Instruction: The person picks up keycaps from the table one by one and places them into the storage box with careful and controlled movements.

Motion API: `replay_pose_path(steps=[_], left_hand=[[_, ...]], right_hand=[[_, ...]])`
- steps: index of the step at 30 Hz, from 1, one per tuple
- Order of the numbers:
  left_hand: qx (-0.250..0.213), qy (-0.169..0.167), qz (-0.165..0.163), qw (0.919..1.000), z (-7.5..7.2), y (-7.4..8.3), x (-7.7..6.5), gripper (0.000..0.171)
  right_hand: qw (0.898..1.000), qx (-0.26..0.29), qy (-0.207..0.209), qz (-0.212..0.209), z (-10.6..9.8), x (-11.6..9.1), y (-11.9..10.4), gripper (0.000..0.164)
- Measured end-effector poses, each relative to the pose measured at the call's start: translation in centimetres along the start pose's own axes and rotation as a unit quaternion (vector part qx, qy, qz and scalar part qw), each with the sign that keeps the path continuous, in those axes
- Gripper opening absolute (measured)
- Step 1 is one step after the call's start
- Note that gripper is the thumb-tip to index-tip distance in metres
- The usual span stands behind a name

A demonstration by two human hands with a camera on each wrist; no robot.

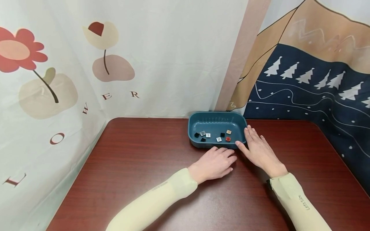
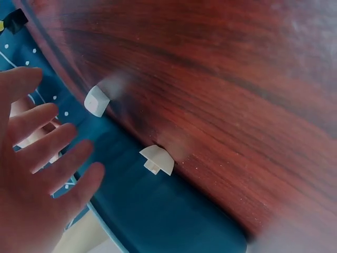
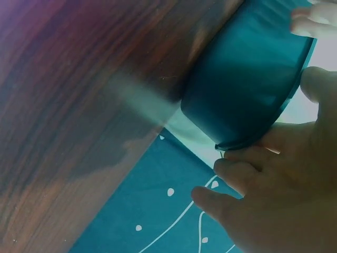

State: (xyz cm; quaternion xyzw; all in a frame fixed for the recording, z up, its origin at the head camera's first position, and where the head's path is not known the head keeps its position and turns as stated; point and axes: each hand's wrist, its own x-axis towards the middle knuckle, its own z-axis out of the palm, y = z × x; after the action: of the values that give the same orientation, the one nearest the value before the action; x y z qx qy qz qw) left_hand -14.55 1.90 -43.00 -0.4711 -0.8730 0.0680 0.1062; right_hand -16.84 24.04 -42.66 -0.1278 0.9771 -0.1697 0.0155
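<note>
A blue plastic basin (image 1: 217, 117) stands at the table's back edge, with several small keycaps (image 1: 208, 135) in black, white and red on its floor. My left hand (image 1: 215, 163) hovers at the basin's front wall, fingers loosely extended and holding nothing. In the left wrist view, a white keycap (image 2: 97, 101) and a cream keycap (image 2: 158, 158) lie on the table beside the basin wall; in the head view my left hand hides them. My right hand (image 1: 260, 150) rests against the basin's right end, thumb at the front corner of the rim, straight fingers along the outside.
The reddish-brown table (image 1: 138, 150) extends to the left and front of the basin. Directly behind it hang a white curtain (image 1: 173, 64) with flower prints and a navy curtain (image 1: 289, 93) with white trees.
</note>
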Motion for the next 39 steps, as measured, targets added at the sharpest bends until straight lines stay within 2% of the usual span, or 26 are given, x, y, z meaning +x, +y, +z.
replay_pose_path(steps=[5,11,19,30,39], left_hand=[[0.014,-0.026,0.004,0.9995,0.3,0.2,0.1,0.031],[0.037,-0.03,0.011,0.9988,0.8,0.3,0.1,0.021],[0.035,-0.059,0.013,0.9976,0.9,0.5,-0.1,0.021],[0.059,-0.048,0.037,0.9965,0.4,0.1,-0.7,0.017],[0.068,-0.028,0.056,0.9957,0.7,0.1,-1.2,0.017]], right_hand=[[1.0,0.004,-0.004,0.001,-0.1,0.0,0.0,0.09],[1.0,0.006,-0.008,0.001,-0.1,-0.1,0.0,0.09],[1.0,0.008,-0.01,0.001,-0.1,-0.1,-0.1,0.09],[1.0,0.01,-0.013,0.005,-0.2,-0.1,-0.2,0.091],[1.0,0.01,-0.014,0.007,-0.2,0.0,-0.2,0.09]])
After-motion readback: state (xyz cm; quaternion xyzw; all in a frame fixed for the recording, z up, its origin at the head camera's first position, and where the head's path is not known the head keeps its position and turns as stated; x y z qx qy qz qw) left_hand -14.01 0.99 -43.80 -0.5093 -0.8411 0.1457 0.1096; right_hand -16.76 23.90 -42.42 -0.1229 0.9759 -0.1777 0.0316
